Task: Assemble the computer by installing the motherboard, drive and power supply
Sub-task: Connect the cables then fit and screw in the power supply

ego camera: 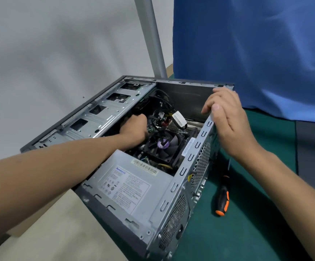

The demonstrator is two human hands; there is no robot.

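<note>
With the stiff, weighty steel case (pixel 115 117) tilted on the green mat (pixel 247 213), the right hand (pixel 226 117) clamps its rear rim while the left hand (pixel 134 127), curled among springy cables (pixel 162 102), has a grip I cannot tell; the motherboard looks fragile, best held by edges

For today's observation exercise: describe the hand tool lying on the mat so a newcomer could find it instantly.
Start at the open grey metal computer case, then look at the green mat beside its perforated rear panel. There lies a black-and-orange-handled screwdriver, the only loose tool on the mat.
</note>
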